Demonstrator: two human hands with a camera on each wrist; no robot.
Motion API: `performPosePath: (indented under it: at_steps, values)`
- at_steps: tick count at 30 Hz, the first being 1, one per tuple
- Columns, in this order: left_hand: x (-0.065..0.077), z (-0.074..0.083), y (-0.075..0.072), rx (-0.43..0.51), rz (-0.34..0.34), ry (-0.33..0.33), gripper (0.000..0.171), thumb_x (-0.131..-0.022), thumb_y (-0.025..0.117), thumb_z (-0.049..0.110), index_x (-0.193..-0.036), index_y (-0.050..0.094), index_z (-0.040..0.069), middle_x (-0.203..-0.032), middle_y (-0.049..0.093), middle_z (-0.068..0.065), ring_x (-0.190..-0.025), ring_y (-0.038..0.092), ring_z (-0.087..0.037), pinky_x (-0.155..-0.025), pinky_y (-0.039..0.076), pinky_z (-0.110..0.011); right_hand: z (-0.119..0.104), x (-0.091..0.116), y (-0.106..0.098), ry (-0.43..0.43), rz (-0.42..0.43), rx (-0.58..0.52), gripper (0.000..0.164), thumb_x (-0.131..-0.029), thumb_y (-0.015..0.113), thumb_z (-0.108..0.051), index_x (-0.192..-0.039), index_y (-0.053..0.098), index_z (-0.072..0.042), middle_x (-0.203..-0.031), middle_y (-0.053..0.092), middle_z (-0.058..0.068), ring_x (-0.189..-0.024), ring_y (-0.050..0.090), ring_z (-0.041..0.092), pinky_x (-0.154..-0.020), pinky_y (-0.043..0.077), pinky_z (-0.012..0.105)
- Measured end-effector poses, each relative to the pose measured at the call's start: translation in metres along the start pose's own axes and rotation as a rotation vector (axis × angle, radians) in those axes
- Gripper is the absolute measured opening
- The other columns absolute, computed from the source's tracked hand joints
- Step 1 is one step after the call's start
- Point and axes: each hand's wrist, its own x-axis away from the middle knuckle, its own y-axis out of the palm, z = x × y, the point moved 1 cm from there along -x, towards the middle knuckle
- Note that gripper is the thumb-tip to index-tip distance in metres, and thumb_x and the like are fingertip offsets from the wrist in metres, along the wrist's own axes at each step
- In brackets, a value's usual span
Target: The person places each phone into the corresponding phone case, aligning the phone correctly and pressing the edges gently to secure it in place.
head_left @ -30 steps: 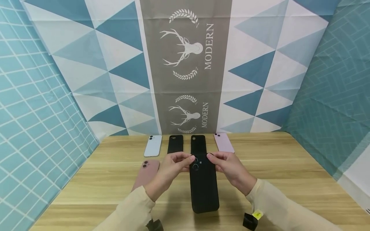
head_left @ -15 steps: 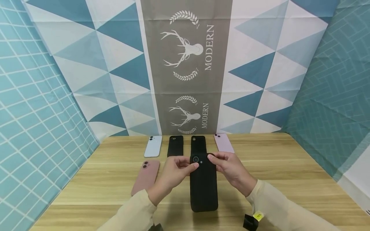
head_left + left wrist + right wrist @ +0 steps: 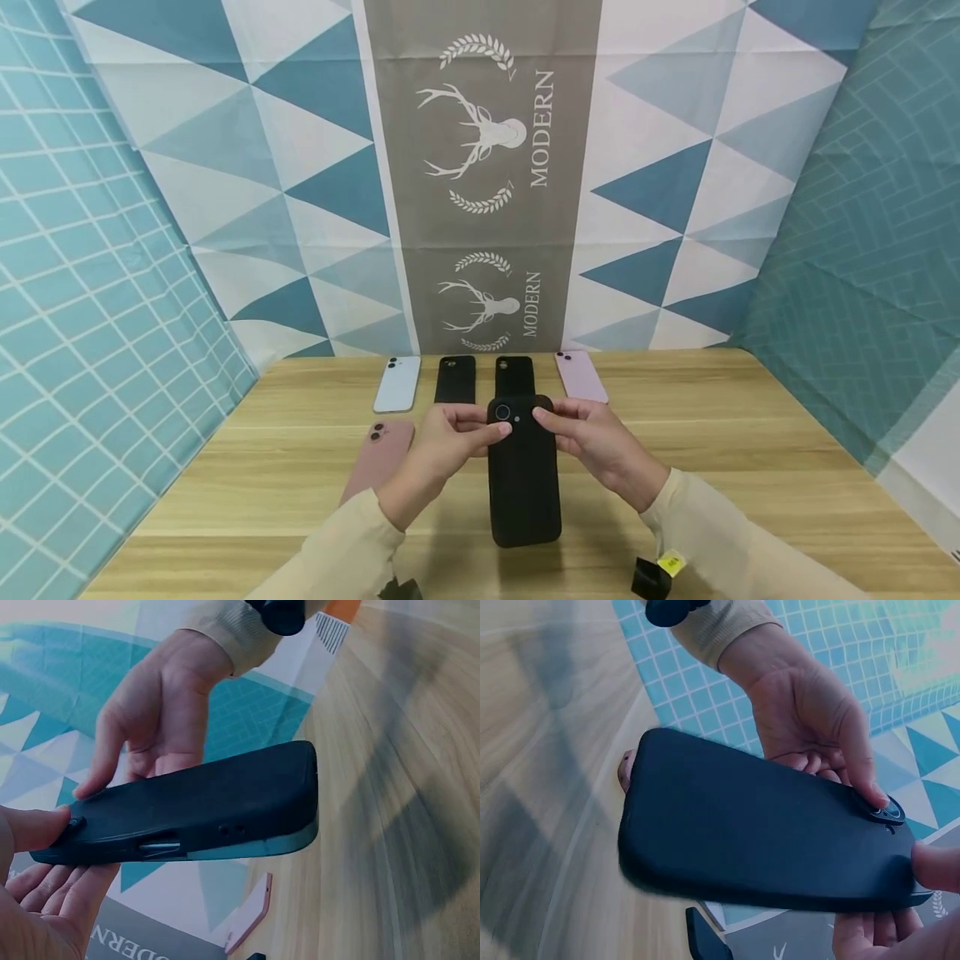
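Both hands hold up a phone in a black case (image 3: 525,483), its back toward me, above the wooden table. My left hand (image 3: 442,450) pinches the upper left edge, thumb over the lower part of the camera. At the upper right corner my right hand (image 3: 603,446) pinches too, thumb on the back and fingers behind. In the left wrist view a pale bluish strip (image 3: 262,847) shows below part of the case's side rim (image 3: 202,851). The right wrist view shows the case's smooth back (image 3: 757,817) and the left thumb (image 3: 874,787) on the camera ring.
A white phone (image 3: 397,383), two black cases (image 3: 455,379) (image 3: 514,375) and a light pink phone (image 3: 581,377) lie along the table's back edge. A rose-pink phone (image 3: 381,458) lies left of the left hand. Patterned cloth (image 3: 487,167) hangs behind.
The left thumb has moved from the case's edge onto the camera area, covering the lower lens. The phone in its case has shifted slightly left. The right hand keeps its pinch.
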Motion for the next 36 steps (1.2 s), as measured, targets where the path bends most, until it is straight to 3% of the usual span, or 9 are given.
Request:
performPosePath:
  at_steps: [7,14,18,22,27,32,36]
  values:
    - [-0.002,0.004,-0.003,0.057,-0.005,0.008,0.029,-0.081,0.074,0.007,-0.103,0.068,-0.012,-0.084,0.076,-0.005,-0.073,0.07,-0.005,-0.075,0.061,-0.033,0.005,0.001,0.001,0.008,-0.096,0.008,0.052,-0.092,0.064,-0.029,-0.131,0.054,0.005,-0.11,0.071,-0.004,-0.1,0.065,0.006,-0.099,0.049,0.032]
    - [-0.002,0.003,-0.001,0.062,-0.02,-0.02,0.035,-0.082,0.075,0.012,-0.112,0.066,-0.004,-0.099,0.075,-0.011,-0.084,0.071,-0.009,-0.084,0.059,-0.033,0.003,0.001,0.002,-0.009,-0.019,0.017,0.047,-0.092,0.066,-0.028,-0.125,0.059,0.005,-0.104,0.073,-0.005,-0.098,0.065,0.006,-0.102,0.047,0.037]
    - [0.001,0.002,0.001,-0.01,-0.01,0.003,0.033,-0.082,0.076,0.016,-0.108,0.068,-0.002,-0.097,0.075,-0.014,-0.083,0.072,-0.011,-0.083,0.059,-0.033,0.003,0.003,0.003,-0.016,0.0,0.008,0.044,-0.091,0.066,-0.029,-0.121,0.063,0.003,-0.099,0.073,-0.008,-0.097,0.064,0.005,-0.101,0.046,0.037]
    - [0.008,0.003,0.004,-0.08,0.035,0.057,0.027,-0.081,0.077,0.016,-0.099,0.07,-0.002,-0.087,0.075,-0.014,-0.073,0.07,-0.011,-0.073,0.06,-0.03,0.005,0.006,0.003,-0.043,-0.044,-0.024,0.041,-0.092,0.065,-0.028,-0.12,0.064,0.002,-0.098,0.073,-0.011,-0.097,0.065,0.004,-0.096,0.048,0.031]
    - [0.009,0.007,0.007,-0.043,0.076,0.108,0.022,-0.08,0.077,0.011,-0.095,0.071,-0.004,-0.077,0.071,-0.008,-0.066,0.065,-0.008,-0.067,0.058,-0.025,0.004,0.01,0.004,-0.055,-0.066,-0.073,0.044,-0.092,0.065,-0.026,-0.123,0.061,0.004,-0.102,0.072,-0.009,-0.098,0.066,0.005,-0.093,0.051,0.023]
    - [0.006,0.009,0.005,-0.012,0.106,0.102,0.022,-0.079,0.076,0.007,-0.097,0.07,-0.005,-0.074,0.069,-0.002,-0.064,0.066,-0.008,-0.068,0.059,-0.028,0.001,0.013,0.004,-0.026,-0.07,-0.064,0.051,-0.09,0.067,-0.027,-0.129,0.056,0.005,-0.11,0.07,-0.005,-0.102,0.064,0.006,-0.097,0.051,0.025]
    - [0.002,0.009,0.002,0.03,0.159,0.077,0.022,-0.079,0.077,0.008,-0.096,0.07,-0.004,-0.073,0.069,0.001,-0.067,0.066,-0.008,-0.07,0.06,-0.03,0.001,0.015,0.004,0.003,-0.087,-0.061,0.047,-0.093,0.064,-0.028,-0.125,0.059,0.005,-0.103,0.071,-0.007,-0.097,0.066,0.006,-0.093,0.052,0.025]
